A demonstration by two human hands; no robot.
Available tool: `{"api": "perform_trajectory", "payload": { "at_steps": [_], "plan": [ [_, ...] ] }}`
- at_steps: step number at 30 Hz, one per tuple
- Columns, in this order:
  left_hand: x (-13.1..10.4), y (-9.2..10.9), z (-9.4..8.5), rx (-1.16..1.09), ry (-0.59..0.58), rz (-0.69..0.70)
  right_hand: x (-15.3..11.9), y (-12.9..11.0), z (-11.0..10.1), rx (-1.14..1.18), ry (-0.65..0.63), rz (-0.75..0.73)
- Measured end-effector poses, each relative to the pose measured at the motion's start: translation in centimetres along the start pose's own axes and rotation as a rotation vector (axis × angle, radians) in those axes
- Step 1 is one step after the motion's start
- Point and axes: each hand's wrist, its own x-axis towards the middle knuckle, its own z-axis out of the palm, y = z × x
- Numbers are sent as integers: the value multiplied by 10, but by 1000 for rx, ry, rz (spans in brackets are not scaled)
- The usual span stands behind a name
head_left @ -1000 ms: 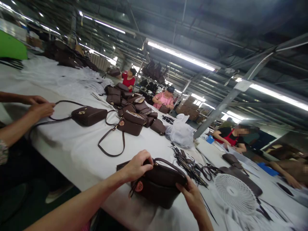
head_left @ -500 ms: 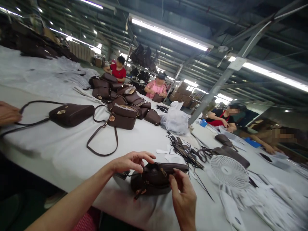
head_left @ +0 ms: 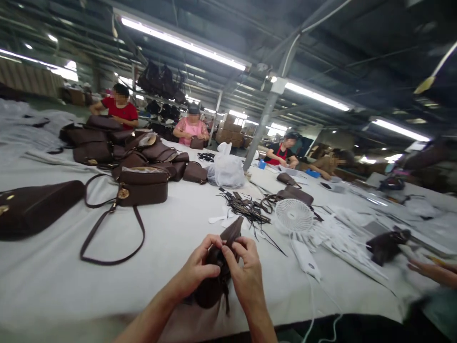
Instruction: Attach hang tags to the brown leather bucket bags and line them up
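Observation:
A small dark brown handbag [head_left: 210, 293] is between my two hands near the front of the white-covered table, its narrow top facing me. My left hand [head_left: 198, 269] is closed on the bag's near left side, fingertips at the top edge. From the other side, my right hand [head_left: 246, 269] pinches the top close to my left fingertips. My fingers hide the exact spot they grip. A short dark strap or tag hangs at the bag's near end.
Left of my hands lie a strapped brown bag [head_left: 143, 188] and a bag pile [head_left: 94, 147]. Black cords and tags [head_left: 246, 207], a white fan [head_left: 294, 216] and white strips [head_left: 342, 233] are to the right. A co-worker's hand [head_left: 433, 271] reaches in at far right.
My view has swung right. The handbag has turned from lying sideways to pointing away from me. My hands, apart before, have come together at its top.

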Motion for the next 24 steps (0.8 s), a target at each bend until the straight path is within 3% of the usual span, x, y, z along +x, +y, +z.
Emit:
{"api": "perform_trajectory", "payload": {
  "at_steps": [2, 6, 10, 13, 15, 17, 21, 24],
  "plan": [
    [5, -3, 11, 41, 27, -7, -3, -1, -4, -135, 110, -58],
    [14, -10, 26, 206, 117, 13, -10, -3, -12, -226, 94, -74],
    [15, -18, 35, 358, 177, 103, -15, -5, -11, -107, 167, 114],
    [11, -22, 38, 430, 195, 140, -16, -7, -7, 211, 89, 305],
    [9, -22, 38, 468, 181, 147, -17, -8, -8, 391, -1, 346],
    [8, -21, 37, 512, 133, 157, -18, -10, -12, 408, -57, 326],
    [7, -19, 34, 586, 48, 196, -24, -12, -19, 138, 14, 293],
    [4, -21, 29, 617, -10, 280, -26, -10, -21, 314, -11, 370]
  ]
}}
